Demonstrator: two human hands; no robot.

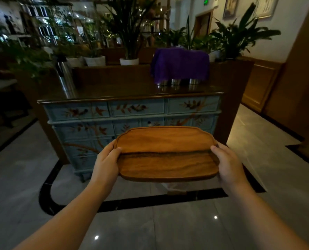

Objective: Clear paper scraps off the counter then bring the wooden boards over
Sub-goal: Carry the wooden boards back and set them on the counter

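The wooden board [167, 153] between the left hand [106, 164] and the right hand [228, 166] is warm orange-brown, with a dark, nearly black streak of grain running across its middle from one hand to the other. Beyond both hands, the cabinet [132, 112] is pale blue, painted with reddish-brown birds, leaves and branches; its top is dark glossy brown. Beyond the right hand, the cloth [179, 64] is deep purple, and the cups [175, 81] showing under its hem are silver. Beyond the left hand, the flask [65, 76] is silver with a black top. Below the hands, the floor [168, 228] is grey tile with a black border band.
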